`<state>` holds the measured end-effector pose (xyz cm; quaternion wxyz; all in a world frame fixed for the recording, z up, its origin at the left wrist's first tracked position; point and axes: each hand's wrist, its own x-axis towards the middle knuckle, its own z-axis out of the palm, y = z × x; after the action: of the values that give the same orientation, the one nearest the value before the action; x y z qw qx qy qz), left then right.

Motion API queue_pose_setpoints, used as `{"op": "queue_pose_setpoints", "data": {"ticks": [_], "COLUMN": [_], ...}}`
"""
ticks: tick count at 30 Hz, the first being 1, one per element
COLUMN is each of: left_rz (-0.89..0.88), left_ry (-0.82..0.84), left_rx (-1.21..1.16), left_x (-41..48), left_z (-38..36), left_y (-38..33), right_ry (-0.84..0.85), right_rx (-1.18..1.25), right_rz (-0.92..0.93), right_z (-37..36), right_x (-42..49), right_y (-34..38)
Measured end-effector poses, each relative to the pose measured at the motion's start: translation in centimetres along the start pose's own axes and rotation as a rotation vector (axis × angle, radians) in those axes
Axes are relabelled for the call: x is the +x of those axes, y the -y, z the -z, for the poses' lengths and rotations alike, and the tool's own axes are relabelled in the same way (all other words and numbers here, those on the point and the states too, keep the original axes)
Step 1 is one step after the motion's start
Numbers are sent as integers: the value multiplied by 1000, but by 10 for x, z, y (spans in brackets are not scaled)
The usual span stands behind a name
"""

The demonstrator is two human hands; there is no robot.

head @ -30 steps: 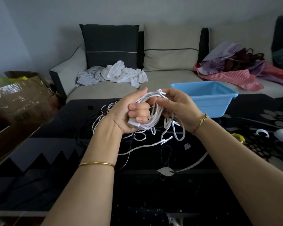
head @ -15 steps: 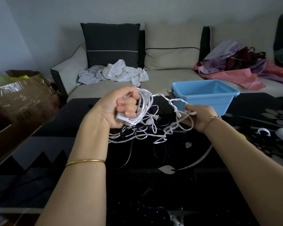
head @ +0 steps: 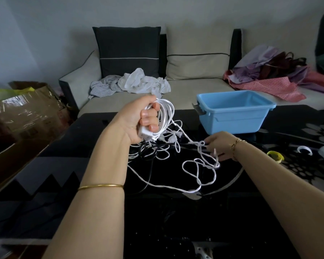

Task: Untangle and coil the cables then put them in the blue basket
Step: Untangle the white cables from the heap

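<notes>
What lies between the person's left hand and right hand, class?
In the head view, a white cable spans from the coil gripped in the left hand to the right hand, knotted near the right hand, above the black table.

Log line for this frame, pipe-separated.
left hand grips white cable coil | right hand pinches loose strand | blue basket: no cable inside | black cable on table

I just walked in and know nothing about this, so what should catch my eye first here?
First, the left hand, raised mid-view, grips a coiled bunch of white cable. The right hand pinches a knotted stretch of it lower down, with loose loops trailing over the black table. Just beyond the right hand stands the blue basket, with nothing visible inside.
</notes>
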<state>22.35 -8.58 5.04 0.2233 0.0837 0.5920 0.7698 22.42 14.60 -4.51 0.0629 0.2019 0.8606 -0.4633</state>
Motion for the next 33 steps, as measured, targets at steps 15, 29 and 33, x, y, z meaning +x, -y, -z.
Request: {"op": "queue_pose_setpoints", "data": {"ticks": [15, 29, 33], "left_rz": [69, -66, -157], "left_ry": [76, 152, 52], "left_rx": [35, -709, -747], "left_x": [1, 7, 12], "left_z": [-8, -4, -11], "left_y": [9, 11, 14], "right_ry": [42, 13, 67], "right_rx": [387, -88, -125], "right_rz": [612, 756, 748], "right_z": [-14, -42, -50], "right_x": [-41, -60, -60], "right_y": [48, 58, 63]}}
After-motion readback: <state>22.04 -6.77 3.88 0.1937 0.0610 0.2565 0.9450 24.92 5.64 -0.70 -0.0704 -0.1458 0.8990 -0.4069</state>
